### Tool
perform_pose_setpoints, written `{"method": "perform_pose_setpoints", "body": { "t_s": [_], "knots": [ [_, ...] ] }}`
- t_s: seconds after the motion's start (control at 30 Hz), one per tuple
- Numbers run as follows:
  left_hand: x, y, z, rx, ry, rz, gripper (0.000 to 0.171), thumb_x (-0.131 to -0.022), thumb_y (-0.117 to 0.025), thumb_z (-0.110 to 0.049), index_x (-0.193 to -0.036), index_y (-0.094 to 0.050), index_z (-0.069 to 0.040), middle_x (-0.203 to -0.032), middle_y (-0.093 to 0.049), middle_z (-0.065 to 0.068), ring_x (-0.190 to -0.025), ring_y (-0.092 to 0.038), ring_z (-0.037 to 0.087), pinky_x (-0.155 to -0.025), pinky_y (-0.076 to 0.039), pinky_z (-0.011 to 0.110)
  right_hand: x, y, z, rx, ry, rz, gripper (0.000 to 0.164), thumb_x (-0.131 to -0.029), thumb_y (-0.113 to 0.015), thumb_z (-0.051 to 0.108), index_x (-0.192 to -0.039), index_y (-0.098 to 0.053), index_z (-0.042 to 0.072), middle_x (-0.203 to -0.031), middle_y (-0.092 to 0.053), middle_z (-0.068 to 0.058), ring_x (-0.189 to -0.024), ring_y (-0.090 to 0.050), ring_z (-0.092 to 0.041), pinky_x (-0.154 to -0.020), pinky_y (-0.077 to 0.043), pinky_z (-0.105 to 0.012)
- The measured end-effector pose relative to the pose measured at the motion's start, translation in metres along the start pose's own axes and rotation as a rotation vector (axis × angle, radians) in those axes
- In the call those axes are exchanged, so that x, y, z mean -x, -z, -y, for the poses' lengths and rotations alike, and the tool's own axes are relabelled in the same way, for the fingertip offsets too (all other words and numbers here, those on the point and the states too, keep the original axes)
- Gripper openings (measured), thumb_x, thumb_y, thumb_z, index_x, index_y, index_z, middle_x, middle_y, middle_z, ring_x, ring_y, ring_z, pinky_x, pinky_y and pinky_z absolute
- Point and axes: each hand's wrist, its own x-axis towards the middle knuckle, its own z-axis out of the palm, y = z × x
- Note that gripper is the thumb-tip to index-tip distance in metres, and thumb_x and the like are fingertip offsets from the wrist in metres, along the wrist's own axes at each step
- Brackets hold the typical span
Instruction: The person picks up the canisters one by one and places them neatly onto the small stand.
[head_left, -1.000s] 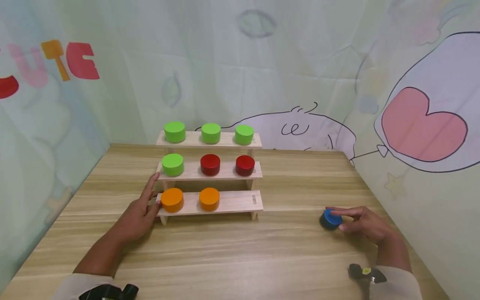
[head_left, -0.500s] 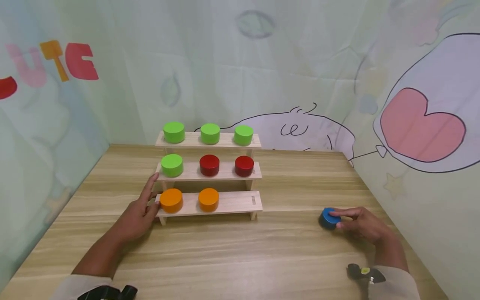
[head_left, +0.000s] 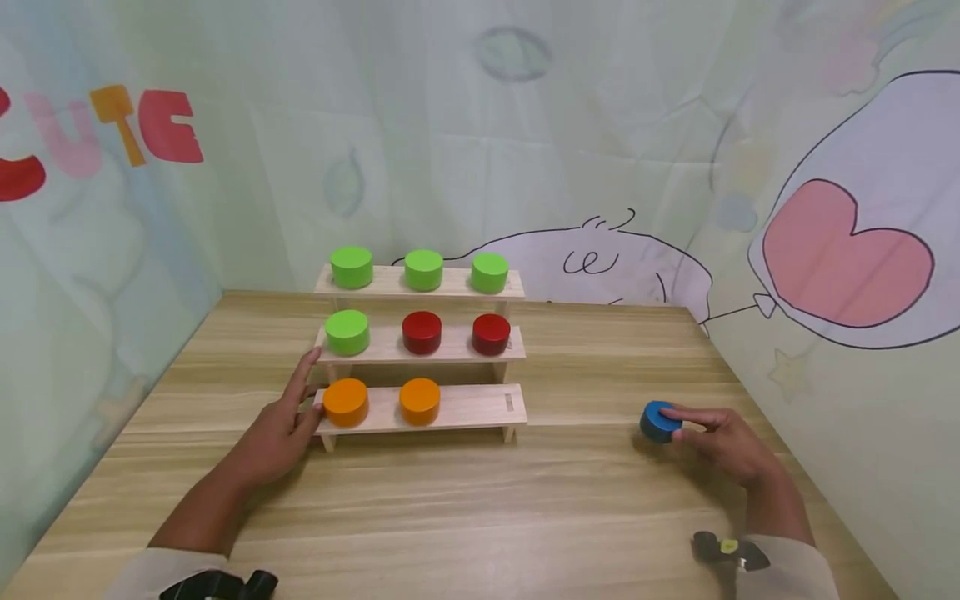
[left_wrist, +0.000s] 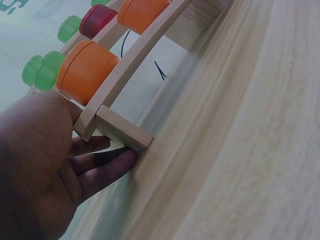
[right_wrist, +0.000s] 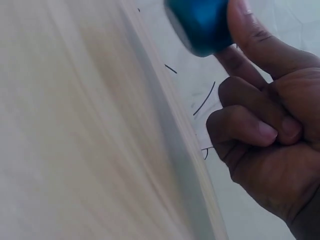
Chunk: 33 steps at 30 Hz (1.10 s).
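Observation:
My right hand (head_left: 727, 442) pinches a round blue block (head_left: 661, 422) between thumb and fingers, raised above the tabletop on the right. In the right wrist view the blue block (right_wrist: 202, 25) is partly cut off at the top, with the other fingers folded into the palm. My left hand (head_left: 277, 433) rests against the left end of a three-step wooden stand (head_left: 480, 404), fingers extended. The left wrist view has its fingers (left_wrist: 107, 172) beside the front step's leg. Two orange blocks (head_left: 419, 402) sit on the front step.
The middle step bears a green block (head_left: 347, 332) and two red blocks (head_left: 422, 332). Three green blocks (head_left: 423, 271) line the top step. The stand is on a wood-grain table (head_left: 480, 508) enclosed by printed curtains (head_left: 420, 125) at the back and sides.
My right hand has lifted the blue block slightly off the table. The left hand stays at the stand's left end, and the blocks on the stand have not moved.

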Motion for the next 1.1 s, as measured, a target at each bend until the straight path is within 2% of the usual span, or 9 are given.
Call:
{"method": "perform_pose_setpoints", "body": {
  "t_s": [0.17, 0.3, 0.47, 0.57, 0.7, 0.87, 0.97, 1.1],
  "knots": [
    [0.0, 0.002, 0.001, -0.001, -0.01, -0.008, 0.074, -0.108, -0.036, -0.023, -0.153, 0.018, -0.047, -0.15, -0.038, 0.037, -0.122, -0.056, 0.053, -0.097, -0.046, 0.064, -0.004, -0.008, 0.004, 0.035, 0.139, -0.073, 0.042, -0.091, -0.072, 0.022, -0.13, -0.066, 0.008, -0.11, -0.066, 0.029, -0.046, -0.041, -0.008, -0.041, -0.038, -0.029],
    [0.002, 0.004, 0.002, 0.001, -0.007, -0.012, 0.075, -0.108, -0.037, -0.023, -0.154, 0.017, -0.046, -0.15, -0.037, 0.038, -0.12, -0.057, 0.053, -0.096, -0.047, 0.064, -0.009, -0.016, 0.011, -0.023, 0.2, -0.093, 0.04, -0.092, -0.07, 0.015, -0.129, -0.065, 0.003, -0.111, -0.067, 0.027, -0.044, -0.039, -0.007, -0.039, -0.035, -0.029],
    [0.003, 0.004, 0.0, 0.011, -0.003, -0.008, 0.075, -0.108, -0.037, -0.023, -0.154, 0.017, -0.047, -0.15, -0.036, 0.038, -0.119, -0.058, 0.053, -0.094, -0.049, 0.062, -0.01, -0.022, 0.022, -0.128, 0.188, -0.169, 0.039, -0.092, -0.069, 0.012, -0.131, -0.065, 0.008, -0.121, -0.068, 0.022, -0.04, -0.035, -0.005, -0.038, -0.029, -0.03],
    [0.002, 0.003, 0.0, 0.007, -0.001, -0.004, 0.075, -0.108, -0.036, -0.024, -0.153, 0.018, -0.047, -0.15, -0.037, 0.037, -0.121, -0.057, 0.053, -0.094, -0.049, 0.061, -0.008, -0.023, 0.028, -0.136, 0.174, -0.234, 0.039, -0.093, -0.069, 0.013, -0.131, -0.065, 0.008, -0.113, -0.069, 0.023, -0.038, -0.032, -0.007, -0.038, -0.028, -0.031],
    [0.0, 0.004, 0.0, -0.015, -0.001, -0.009, 0.074, -0.108, -0.036, -0.025, -0.153, 0.018, -0.048, -0.15, -0.038, 0.036, -0.124, -0.054, 0.054, -0.098, -0.045, 0.064, -0.008, -0.027, 0.037, -0.114, 0.184, -0.281, 0.041, -0.092, -0.07, 0.015, -0.131, -0.063, 0.002, -0.095, -0.066, 0.024, -0.037, -0.031, -0.007, -0.038, -0.029, -0.03],
    [0.0, 0.005, -0.001, -0.023, -0.009, -0.017, 0.075, -0.108, -0.036, -0.024, -0.154, 0.018, -0.046, -0.148, -0.04, 0.036, -0.125, -0.053, 0.054, -0.1, -0.04, 0.068, -0.011, -0.035, 0.051, -0.121, 0.245, -0.325, 0.04, -0.092, -0.07, 0.014, -0.129, -0.064, 0.001, -0.091, -0.065, 0.019, -0.036, -0.032, -0.004, -0.037, -0.029, -0.029],
    [0.001, 0.004, -0.001, -0.019, -0.016, -0.018, 0.075, -0.108, -0.037, -0.023, -0.154, 0.018, -0.045, -0.147, -0.042, 0.036, -0.126, -0.052, 0.054, -0.101, -0.038, 0.07, -0.013, -0.041, 0.06, -0.174, 0.261, -0.362, 0.039, -0.091, -0.07, 0.011, -0.128, -0.065, -0.001, -0.09, -0.067, 0.019, -0.035, -0.032, -0.003, -0.036, -0.025, -0.03],
    [0.0, 0.001, -0.001, -0.017, -0.019, -0.02, 0.074, -0.108, -0.037, -0.025, -0.154, 0.018, -0.046, -0.148, -0.042, 0.036, -0.128, -0.05, 0.055, -0.102, -0.037, 0.07, -0.016, -0.049, 0.075, -0.271, 0.221, -0.423, 0.039, -0.089, -0.073, 0.011, -0.126, -0.066, 0.0, -0.09, -0.07, 0.016, -0.033, -0.031, -0.002, -0.035, -0.023, -0.028]
  ]
}}
